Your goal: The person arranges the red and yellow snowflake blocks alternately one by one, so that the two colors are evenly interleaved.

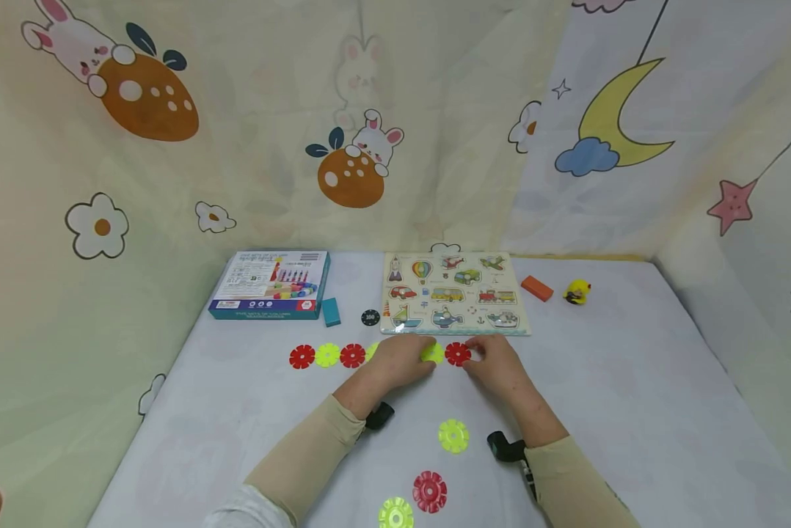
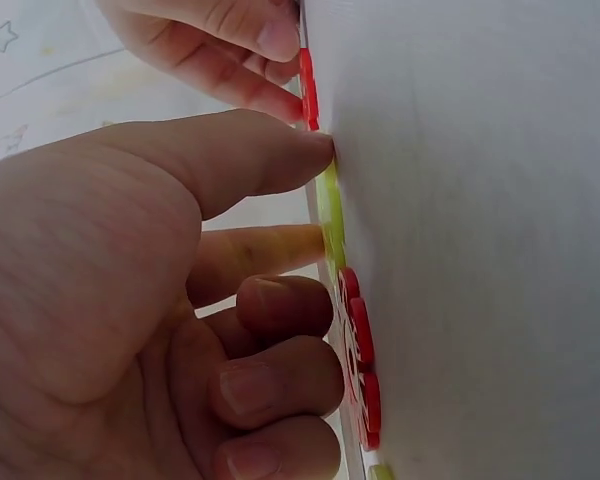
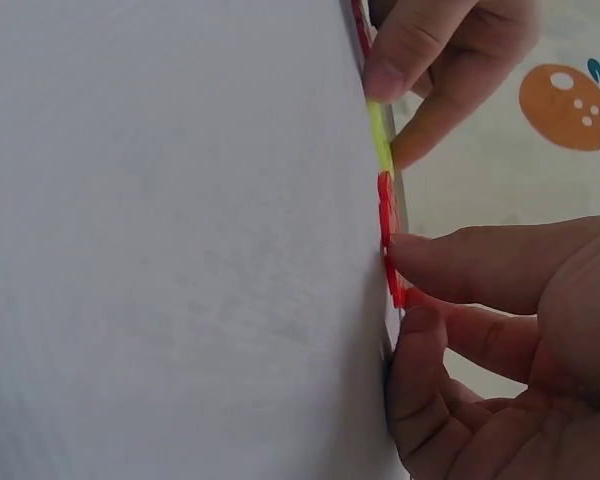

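Observation:
Notched plastic flower discs, red and yellow-green by turns, lie in a row on the white cloth. My left hand (image 1: 401,361) holds a yellow-green disc (image 1: 433,353) at its edges between thumb and forefinger, the other fingers curled. Beside it, my right hand (image 1: 499,367) pinches the red disc (image 1: 458,354) at the right end of the row. In the left wrist view, another red disc (image 2: 361,335) sits below the curled fingers; the left hand covers it in the head view. Leftward, the row shows a red disc (image 1: 352,356), a yellow-green disc (image 1: 327,355) and a red disc (image 1: 301,357).
Loose discs lie nearer the front: yellow-green (image 1: 453,436), red (image 1: 430,491) and yellow-green (image 1: 395,512). Behind the row are a box (image 1: 270,286), a blue block (image 1: 331,312), a black chip (image 1: 370,317), a picture puzzle board (image 1: 457,295), an orange block (image 1: 537,288) and a yellow duck (image 1: 577,292).

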Demonstrator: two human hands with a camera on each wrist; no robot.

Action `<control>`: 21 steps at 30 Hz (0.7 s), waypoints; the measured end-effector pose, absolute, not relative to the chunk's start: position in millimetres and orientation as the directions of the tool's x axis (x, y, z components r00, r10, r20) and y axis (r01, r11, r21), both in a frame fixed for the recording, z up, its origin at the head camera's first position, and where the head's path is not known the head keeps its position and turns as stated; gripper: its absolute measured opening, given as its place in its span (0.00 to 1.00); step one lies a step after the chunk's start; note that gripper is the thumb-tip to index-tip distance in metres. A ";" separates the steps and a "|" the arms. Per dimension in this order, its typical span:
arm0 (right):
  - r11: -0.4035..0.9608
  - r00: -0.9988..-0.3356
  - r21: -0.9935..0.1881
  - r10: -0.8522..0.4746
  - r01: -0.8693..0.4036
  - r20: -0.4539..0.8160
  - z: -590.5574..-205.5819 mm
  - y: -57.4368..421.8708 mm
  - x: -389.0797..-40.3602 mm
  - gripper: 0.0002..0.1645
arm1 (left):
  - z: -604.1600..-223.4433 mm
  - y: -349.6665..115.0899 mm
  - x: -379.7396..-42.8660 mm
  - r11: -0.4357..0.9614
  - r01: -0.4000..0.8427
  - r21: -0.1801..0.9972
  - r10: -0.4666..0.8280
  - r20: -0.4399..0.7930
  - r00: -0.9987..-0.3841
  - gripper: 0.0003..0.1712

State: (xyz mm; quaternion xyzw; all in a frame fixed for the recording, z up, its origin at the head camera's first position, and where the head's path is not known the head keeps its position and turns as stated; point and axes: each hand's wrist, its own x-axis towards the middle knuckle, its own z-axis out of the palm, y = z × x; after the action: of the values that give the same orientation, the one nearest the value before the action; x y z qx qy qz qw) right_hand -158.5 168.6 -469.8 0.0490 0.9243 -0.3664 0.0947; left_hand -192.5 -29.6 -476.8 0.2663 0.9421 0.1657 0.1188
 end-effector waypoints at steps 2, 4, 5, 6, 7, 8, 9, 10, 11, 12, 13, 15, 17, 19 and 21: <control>0.724 -0.977 -0.670 0.026 0.165 -0.213 -470.9 169.0 -159.4 0.23 | -476.3 -28.1 -193.2 0.811 0.460 0.363 0.535 -0.141 -0.833 0.29; 0.722 -0.976 -0.671 0.025 0.168 -0.217 -471.4 169.3 -160.0 0.22 | -475.2 -25.9 -193.6 0.821 0.454 0.346 0.526 -0.149 -0.837 0.29; 0.721 -0.975 -0.672 0.026 0.170 -0.219 -471.5 169.5 -160.2 0.22 | -474.7 -24.0 -193.9 0.826 0.452 0.338 0.521 -0.148 -0.841 0.30; 0.720 -0.975 -0.672 0.027 0.171 -0.219 -471.4 169.6 -160.5 0.22 | -474.0 -21.3 -194.3 0.827 0.450 0.336 0.517 -0.143 -0.844 0.31; 0.721 -0.975 -0.671 0.030 0.174 -0.220 -472.0 170.1 -160.3 0.22 | -473.1 -17.9 -194.4 0.826 0.451 0.337 0.517 -0.136 -0.845 0.31; 0.719 -0.975 -0.672 0.033 0.177 -0.221 -472.2 170.3 -160.0 0.22 | -472.4 -14.0 -194.7 0.822 0.453 0.345 0.519 -0.127 -0.845 0.31; 0.717 -0.975 -0.675 0.032 0.174 -0.218 -472.4 170.7 -159.8 0.22 | -472.0 -9.8 -195.2 0.814 0.460 0.355 0.528 -0.118 -0.841 0.30; 0.714 -0.977 -0.681 0.027 0.166 -0.210 -472.7 170.9 -159.7 0.22 | -471.8 -5.3 -195.8 0.806 0.470 0.360 0.537 -0.110 -0.837 0.30; 0.710 -0.980 -0.687 0.020 0.153 -0.197 -472.9 170.9 -159.8 0.22 | -472.3 -1.4 -196.5 0.796 0.479 0.370 0.548 -0.105 -0.830 0.28; 0.710 -0.983 -0.691 0.010 0.136 -0.184 -473.7 171.1 -160.0 0.21 | -472.8 2.2 -197.1 0.788 0.487 0.378 0.559 -0.105 -0.823 0.26; 0.710 -0.985 -0.694 -0.001 0.119 -0.171 -474.3 171.0 -160.1 0.21 | -473.4 4.9 -197.6 0.781 0.494 0.383 0.569 -0.107 -0.816 0.24; 0.713 -0.989 -0.695 -0.022 0.089 -0.149 -475.2 170.7 -160.4 0.21 | -475.8 8.8 -198.6 0.772 0.504 0.387 0.583 -0.115 -0.804 0.21; 0.729 -0.990 -0.681 -0.030 0.072 -0.137 -475.9 170.5 -160.3 0.21 | -477.6 10.6 -199.0 0.769 0.508 0.387 0.588 -0.118 -0.800 0.20; 0.748 -0.990 -0.660 -0.028 0.069 -0.135 -475.2 170.5 -158.9 0.22 | -478.6 11.4 -198.8 0.764 0.509 0.396 0.591 -0.113 -0.799 0.21; 0.760 -0.989 -0.645 -0.018 0.081 -0.145 -473.7 170.2 -154.5 0.21 | -479.4 11.9 -198.5 0.755 0.512 0.409 0.597 -0.107 -0.795 0.22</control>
State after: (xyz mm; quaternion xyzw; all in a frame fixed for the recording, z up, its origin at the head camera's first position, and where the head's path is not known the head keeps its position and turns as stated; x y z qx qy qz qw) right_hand -154.5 170.2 -473.7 0.0170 0.9353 -0.3462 0.0713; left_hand -198.5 11.9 -479.4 0.2981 0.9296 0.1828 0.1164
